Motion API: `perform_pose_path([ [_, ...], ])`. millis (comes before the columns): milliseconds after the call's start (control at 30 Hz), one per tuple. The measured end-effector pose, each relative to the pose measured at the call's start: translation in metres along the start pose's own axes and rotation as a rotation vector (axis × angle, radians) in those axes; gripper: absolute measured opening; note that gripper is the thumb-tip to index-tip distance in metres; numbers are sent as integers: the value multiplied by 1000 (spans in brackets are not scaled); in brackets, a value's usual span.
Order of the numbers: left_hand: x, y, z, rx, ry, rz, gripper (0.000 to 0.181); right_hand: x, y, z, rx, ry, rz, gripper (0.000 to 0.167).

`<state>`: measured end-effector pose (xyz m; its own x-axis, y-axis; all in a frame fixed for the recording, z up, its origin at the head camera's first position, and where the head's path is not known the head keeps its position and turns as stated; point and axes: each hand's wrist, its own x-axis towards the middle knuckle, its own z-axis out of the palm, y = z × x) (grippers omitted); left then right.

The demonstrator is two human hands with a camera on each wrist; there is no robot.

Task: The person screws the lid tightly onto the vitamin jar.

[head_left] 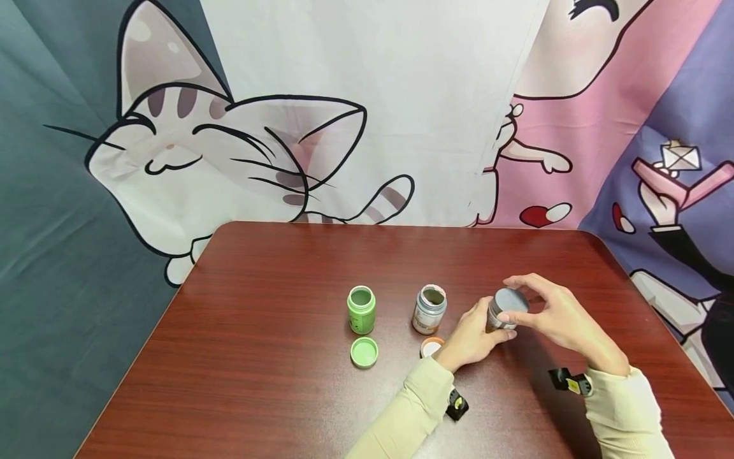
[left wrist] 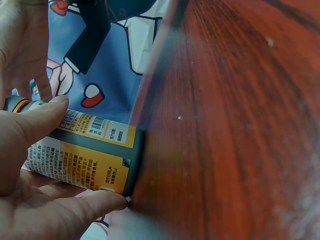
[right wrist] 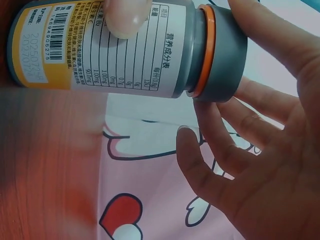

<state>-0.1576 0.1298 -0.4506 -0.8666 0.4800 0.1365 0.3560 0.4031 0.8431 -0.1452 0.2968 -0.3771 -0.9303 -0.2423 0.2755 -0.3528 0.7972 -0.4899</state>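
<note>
A grey pill bottle (right wrist: 150, 65) with a white and yellow label stands at the right of the table. My left hand (head_left: 471, 336) holds its body, thumb on one side and fingers on the other. The grey cap (head_left: 510, 300) sits at the bottle's mouth, an orange ring showing below it in the right wrist view. My right hand (head_left: 553, 313) grips this cap between thumb and fingers; two of its fingers stick out below. How tightly the cap is screwed cannot be told. In the left wrist view the bottle's base (left wrist: 132, 162) meets the tabletop.
Left of my hands stands an uncapped grey bottle (head_left: 428, 317), with an orange-rimmed lid (head_left: 431, 346) before it, partly behind my left hand. Farther left are an uncapped green bottle (head_left: 361, 315) and its green lid (head_left: 364, 352). A printed cloth (head_left: 373, 127) hangs behind the brown table (head_left: 229, 382).
</note>
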Motion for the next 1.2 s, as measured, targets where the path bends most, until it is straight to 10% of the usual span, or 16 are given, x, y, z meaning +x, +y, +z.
perform_pose_path([
  [433, 1, -1, 0, 13, 2, 14, 58, 2, -1, 1, -25, 30, -26, 59],
  [733, 2, 1, 2, 39, -9, -12, 58, -2, 2, -7, 72, -52, -72, 98],
  [1200, 2, 1, 3, 41, -13, -29, 59, -8, 6, -12, 199, -259, -71, 71],
])
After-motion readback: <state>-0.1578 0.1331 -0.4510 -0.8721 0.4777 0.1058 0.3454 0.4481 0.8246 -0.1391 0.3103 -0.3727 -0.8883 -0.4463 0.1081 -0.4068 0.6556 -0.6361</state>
